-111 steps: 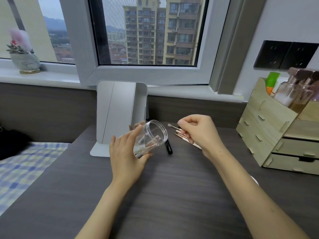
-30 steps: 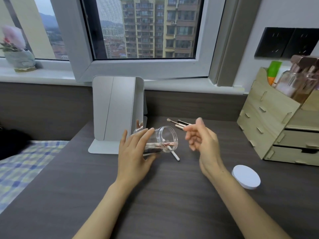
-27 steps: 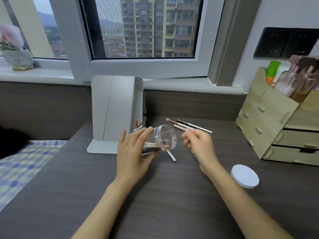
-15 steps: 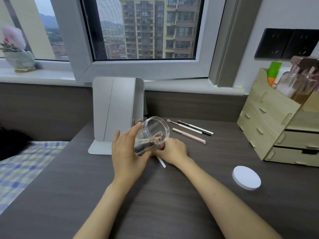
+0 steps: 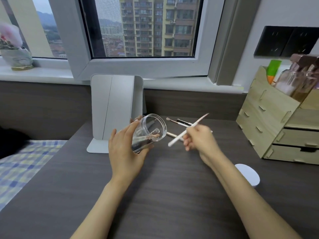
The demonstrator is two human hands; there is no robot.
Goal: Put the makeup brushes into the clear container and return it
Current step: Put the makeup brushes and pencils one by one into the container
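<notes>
My left hand (image 5: 126, 150) grips the clear container (image 5: 151, 130), tilted with its open mouth facing right; a few brushes lie inside it. My right hand (image 5: 198, 140) holds a white-handled makeup brush (image 5: 181, 134) just right of the mouth, lifted off the desk, its handle end pointing at the container and its pink tip up and to the right. More brushes (image 5: 179, 123) lie on the dark desk (image 5: 164, 187) behind my right hand, one partly hidden beneath it.
A folded white mirror stand (image 5: 114, 109) rises behind the container. The white round lid (image 5: 248, 173) lies on the desk at the right. A wooden drawer organiser (image 5: 276, 125) with bottles fills the right side. A checked bed cover (image 5: 22, 161) lies left.
My right hand has picked a white-handled brush off the desk beside the container and lifted it to the right. The container stays tilted in my left hand.
</notes>
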